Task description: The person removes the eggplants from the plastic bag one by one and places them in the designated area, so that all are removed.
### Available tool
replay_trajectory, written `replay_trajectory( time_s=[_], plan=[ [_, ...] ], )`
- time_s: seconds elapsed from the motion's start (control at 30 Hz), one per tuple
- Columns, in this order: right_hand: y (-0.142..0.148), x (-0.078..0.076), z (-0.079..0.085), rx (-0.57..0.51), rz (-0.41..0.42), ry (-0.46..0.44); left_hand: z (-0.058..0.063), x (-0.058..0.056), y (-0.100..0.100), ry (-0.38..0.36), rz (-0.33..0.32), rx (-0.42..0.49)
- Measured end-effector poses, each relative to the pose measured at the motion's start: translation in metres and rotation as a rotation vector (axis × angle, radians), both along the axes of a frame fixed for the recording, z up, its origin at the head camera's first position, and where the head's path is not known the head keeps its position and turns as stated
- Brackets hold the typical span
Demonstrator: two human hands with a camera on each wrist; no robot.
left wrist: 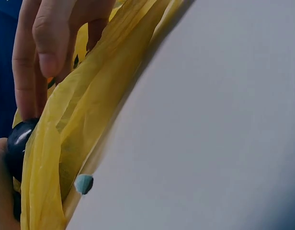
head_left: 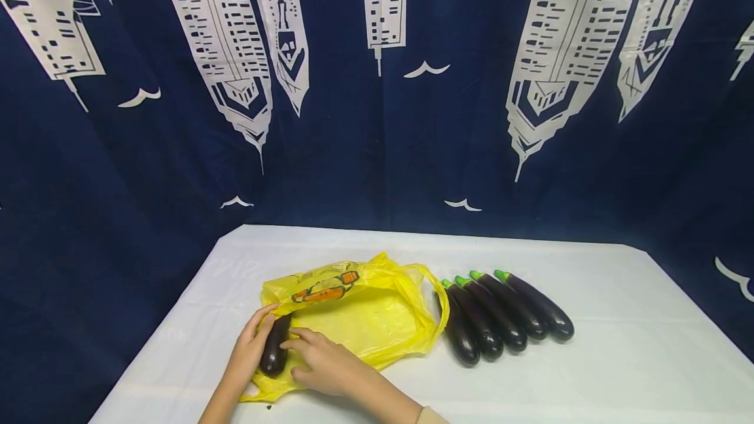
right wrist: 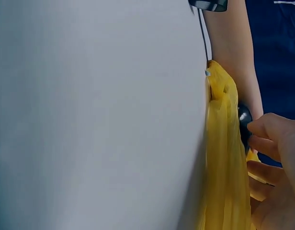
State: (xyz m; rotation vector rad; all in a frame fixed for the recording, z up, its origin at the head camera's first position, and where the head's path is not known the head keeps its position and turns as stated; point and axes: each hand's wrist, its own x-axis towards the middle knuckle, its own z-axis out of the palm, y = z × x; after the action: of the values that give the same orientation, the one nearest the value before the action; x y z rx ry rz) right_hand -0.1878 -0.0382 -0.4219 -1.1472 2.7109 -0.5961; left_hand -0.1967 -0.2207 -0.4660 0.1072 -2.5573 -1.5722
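A dark purple eggplant lies at the left end of a yellow plastic bag, its upper end under the bag's edge. My left hand is along the eggplant's left side, fingers and thumb at the bag's rim, where they appear to pinch the plastic. From the right, my right hand reaches over the bag with fingers extended, fingertips touching or very near the eggplant. In the left wrist view, right-hand fingers point down at the eggplant. The right wrist view shows the eggplant partly behind the bag.
Several more eggplants lie side by side on the white table, right of the bag, green stems toward the back. One bag handle loops beside them. A small dark speck is near the front edge. Behind hangs a navy curtain.
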Motion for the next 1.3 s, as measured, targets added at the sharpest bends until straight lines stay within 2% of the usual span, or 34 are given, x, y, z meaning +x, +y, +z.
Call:
replay_trajectory(
  time_s=[0.3,0.6,1.03,1.3],
  plan=[
    [-0.010,0.001,-0.001,-0.052,-0.035,-0.011,-0.002,-0.001,0.000,0.017,0.002,-0.014],
    [-0.024,0.002,-0.007,-0.100,-0.026,0.001,-0.001,-0.001,-0.001,0.023,-0.036,-0.016],
    [-0.033,0.003,-0.014,-0.156,-0.074,0.007,0.001,-0.002,0.000,0.003,-0.021,0.011],
    [-0.031,0.005,-0.013,-0.166,-0.107,-0.048,0.002,0.001,-0.001,-0.006,-0.018,-0.011]
  ],
)
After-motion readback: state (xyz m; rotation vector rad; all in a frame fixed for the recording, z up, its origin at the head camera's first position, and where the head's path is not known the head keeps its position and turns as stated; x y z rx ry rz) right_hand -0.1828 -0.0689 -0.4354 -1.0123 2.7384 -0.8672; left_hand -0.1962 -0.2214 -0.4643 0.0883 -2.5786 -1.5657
